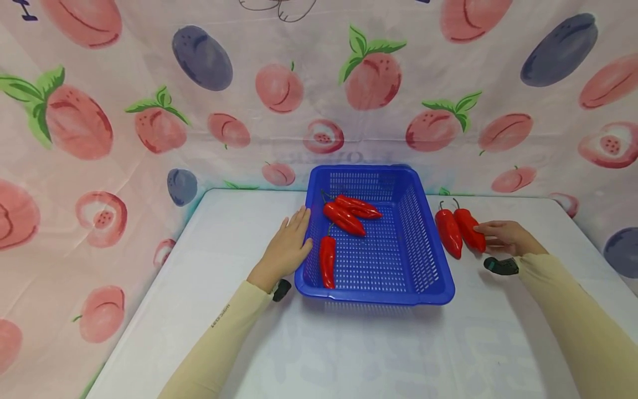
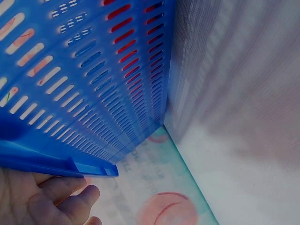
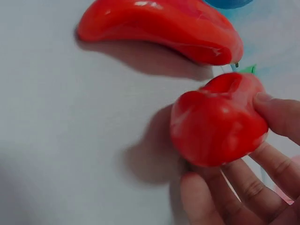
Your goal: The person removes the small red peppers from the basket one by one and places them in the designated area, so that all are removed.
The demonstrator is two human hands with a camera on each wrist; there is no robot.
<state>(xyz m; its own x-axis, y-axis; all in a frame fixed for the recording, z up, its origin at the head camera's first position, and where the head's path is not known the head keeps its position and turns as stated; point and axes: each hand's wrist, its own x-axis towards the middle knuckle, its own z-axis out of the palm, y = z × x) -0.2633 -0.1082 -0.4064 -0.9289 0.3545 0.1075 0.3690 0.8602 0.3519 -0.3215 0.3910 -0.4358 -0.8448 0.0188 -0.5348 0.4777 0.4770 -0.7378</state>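
Note:
A blue plastic basket [image 1: 432,260] with slotted walls stands on the white table. Along its left rim lies my left hand [image 1: 286,244], fingers fairly straight and touching the edge. The left wrist view shows this hand [image 2: 49,201] against the rim [image 2: 93,169]. To the right of the basket, my right hand [image 1: 510,236] holds a red chili pepper [image 1: 468,226] between thumb and fingers. In the right wrist view the held pepper [image 3: 218,124] points its blunt end at the camera, slightly above the table. Close on its left lies another red pepper [image 1: 448,233].
Inside the basket are three red peppers: one at the back [image 1: 360,207], one beside it [image 1: 344,218] and one along the left wall [image 1: 327,261]. A fruit-printed cloth [image 1: 379,138] hangs behind the table [image 1: 239,233] and at its left.

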